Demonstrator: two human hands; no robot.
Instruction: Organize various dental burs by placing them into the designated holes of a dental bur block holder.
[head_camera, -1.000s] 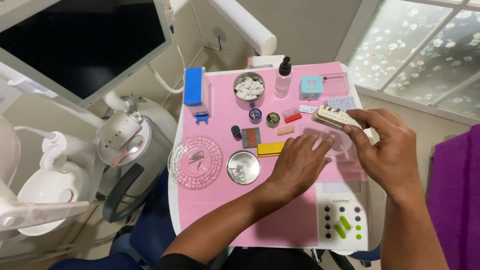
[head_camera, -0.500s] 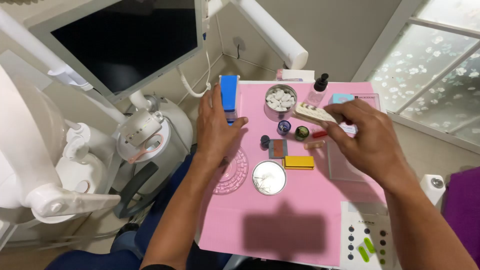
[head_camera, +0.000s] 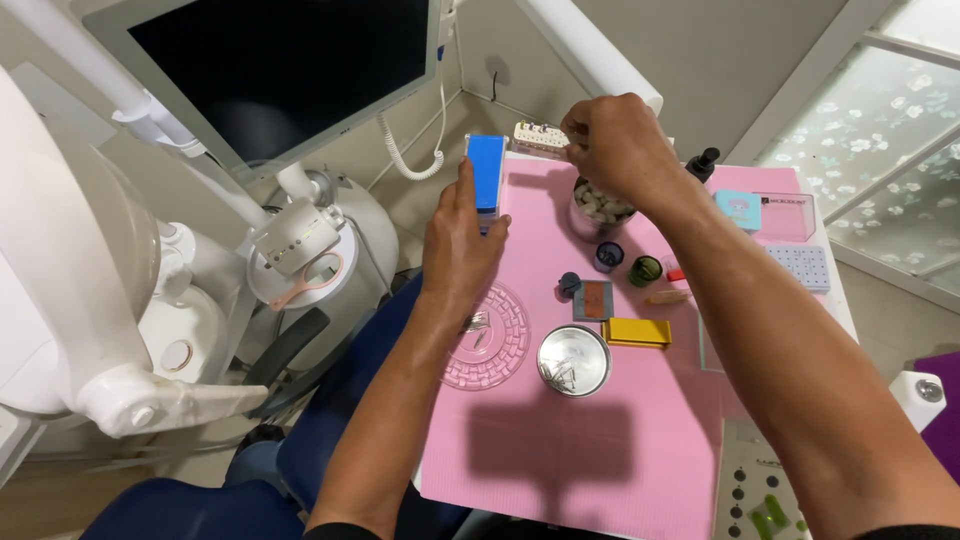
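Right hand (head_camera: 615, 140) carried white holder (head_camera: 540, 137) to tray's (head_camera: 560, 470) far edge.

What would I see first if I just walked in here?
Two bare arms over a bright pink tray mat. The left hand grips an upright blue box at the mat's far left corner, and the right hand holds a small white block at the far edge.

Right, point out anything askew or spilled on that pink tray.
Nothing spilled. The white bur block in the right hand sits at the pink mat's far edge, partly overhanging it. The left hand steadies the blue box.
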